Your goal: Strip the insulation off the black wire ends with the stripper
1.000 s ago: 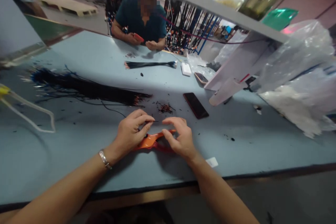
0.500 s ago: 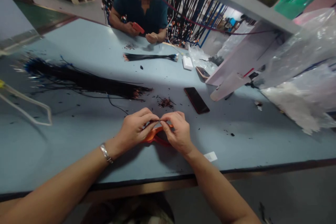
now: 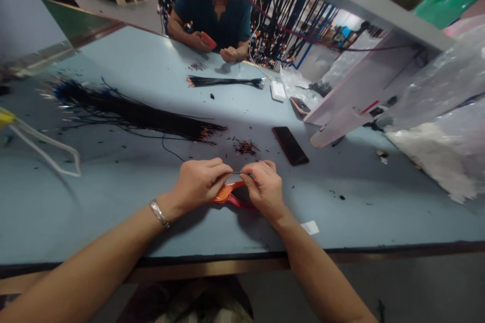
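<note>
Both hands pinch a thin dark wire [image 3: 236, 173] that spans the small gap between their fingertips. My left hand [image 3: 200, 181] has a silver bracelet at its wrist; my right hand [image 3: 265, 186] is just to the right. Beneath them on the table lies a tool with orange and red handles [image 3: 227, 193], partly hidden by the hands. A long bundle of black wires [image 3: 144, 113], copper-coloured at its right end, rests at the left. Between it and the phone is a small pile of dark and copper-coloured scraps [image 3: 245, 147].
A black phone [image 3: 290, 146] lies right of the scraps. Across the table [image 3: 359, 222], a person [image 3: 214, 10] holds a red object behind a smaller wire bundle [image 3: 226, 82]. A white upright panel [image 3: 352, 73] and plastic bags [image 3: 439, 111] stand at the right.
My hands have drawn slightly apart, and a short stretch of wire now shows between the fingertips. The whole view has shifted a little, so the table's things appear farther right.
</note>
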The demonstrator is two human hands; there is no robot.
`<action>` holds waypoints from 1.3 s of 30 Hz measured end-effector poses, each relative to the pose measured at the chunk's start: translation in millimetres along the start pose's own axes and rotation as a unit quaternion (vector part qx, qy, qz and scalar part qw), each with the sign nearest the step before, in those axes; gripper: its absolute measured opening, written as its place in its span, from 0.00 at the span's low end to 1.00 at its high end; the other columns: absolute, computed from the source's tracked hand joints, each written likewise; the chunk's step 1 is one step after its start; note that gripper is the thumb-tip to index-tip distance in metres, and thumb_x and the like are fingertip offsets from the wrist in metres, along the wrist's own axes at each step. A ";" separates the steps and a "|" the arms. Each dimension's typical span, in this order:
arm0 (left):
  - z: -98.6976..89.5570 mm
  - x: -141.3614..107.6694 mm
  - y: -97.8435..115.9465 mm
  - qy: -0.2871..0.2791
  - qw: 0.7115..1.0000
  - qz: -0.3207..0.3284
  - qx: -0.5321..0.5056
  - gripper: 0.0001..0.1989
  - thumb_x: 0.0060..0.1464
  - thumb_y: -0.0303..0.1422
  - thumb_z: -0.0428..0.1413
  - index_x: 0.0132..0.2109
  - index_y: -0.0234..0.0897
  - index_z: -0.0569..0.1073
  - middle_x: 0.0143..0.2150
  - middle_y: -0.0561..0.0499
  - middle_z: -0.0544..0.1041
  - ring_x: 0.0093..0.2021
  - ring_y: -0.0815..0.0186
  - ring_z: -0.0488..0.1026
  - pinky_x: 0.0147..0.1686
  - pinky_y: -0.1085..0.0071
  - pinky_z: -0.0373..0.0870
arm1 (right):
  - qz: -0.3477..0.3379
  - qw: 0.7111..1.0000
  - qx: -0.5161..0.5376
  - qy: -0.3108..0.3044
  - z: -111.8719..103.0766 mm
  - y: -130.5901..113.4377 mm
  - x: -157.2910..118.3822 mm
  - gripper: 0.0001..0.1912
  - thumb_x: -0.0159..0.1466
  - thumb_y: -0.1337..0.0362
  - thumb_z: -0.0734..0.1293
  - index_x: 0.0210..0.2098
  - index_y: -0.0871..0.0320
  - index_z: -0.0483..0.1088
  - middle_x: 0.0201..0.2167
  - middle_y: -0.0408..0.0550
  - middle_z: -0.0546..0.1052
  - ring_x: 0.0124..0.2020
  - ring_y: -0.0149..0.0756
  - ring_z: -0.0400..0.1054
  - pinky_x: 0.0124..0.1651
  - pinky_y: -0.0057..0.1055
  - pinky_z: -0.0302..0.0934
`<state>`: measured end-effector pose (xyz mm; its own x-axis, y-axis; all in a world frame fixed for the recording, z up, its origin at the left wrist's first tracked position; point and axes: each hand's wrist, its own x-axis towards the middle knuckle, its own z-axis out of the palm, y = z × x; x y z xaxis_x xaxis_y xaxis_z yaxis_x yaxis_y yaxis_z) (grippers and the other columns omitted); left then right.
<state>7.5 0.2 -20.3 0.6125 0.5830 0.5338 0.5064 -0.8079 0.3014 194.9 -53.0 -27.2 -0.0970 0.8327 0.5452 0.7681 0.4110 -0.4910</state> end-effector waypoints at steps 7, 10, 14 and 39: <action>-5.9 4.8 -13.3 0.032 0.987 -0.156 -0.037 0.09 0.58 0.34 0.52 0.38 0.42 0.78 0.34 0.54 0.80 0.32 0.69 0.75 0.30 0.75 0.62 | 0.017 0.993 0.026 -0.118 -24.5 1.7 2.2 0.16 0.64 0.59 0.66 0.50 0.57 0.69 0.47 0.52 0.76 0.49 0.44 0.68 0.52 0.41 0.58; -7.6 6.0 -20.4 0.060 0.974 -0.214 -0.045 0.09 0.57 0.34 0.53 0.39 0.42 0.79 0.37 0.54 0.81 0.35 0.66 0.76 0.33 0.74 0.65 | -0.040 0.966 -0.017 -0.254 -34.4 -0.4 0.1 0.35 0.55 0.50 0.73 0.57 0.59 0.65 0.55 0.58 0.71 0.56 0.51 0.63 0.56 0.47 0.55; -8.2 6.2 -26.4 0.080 0.963 -0.254 -0.032 0.09 0.57 0.35 0.54 0.39 0.43 0.79 0.36 0.53 0.81 0.34 0.65 0.76 0.34 0.73 0.66 | -0.051 0.941 -0.078 -0.324 -32.7 -3.1 -4.9 0.44 0.50 0.51 0.77 0.61 0.58 0.60 0.57 0.60 0.68 0.57 0.55 0.60 0.56 0.53 0.53; -10.8 9.6 -19.7 0.127 0.934 -0.304 -0.137 0.08 0.53 0.36 0.55 0.35 0.39 0.78 0.30 0.53 0.80 0.29 0.67 0.73 0.31 0.74 0.65 | 0.271 0.728 0.606 -0.171 -0.1 -3.5 -11.3 0.25 0.46 0.65 0.64 0.46 0.58 0.65 0.37 0.51 0.75 0.37 0.44 0.72 0.47 0.49 0.65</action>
<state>-3.2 20.7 -12.6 0.0810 0.9303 0.3577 0.5183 -0.3458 0.7822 193.4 -64.0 -31.5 -0.2981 0.9532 -0.0506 -0.3508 -0.1587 -0.9229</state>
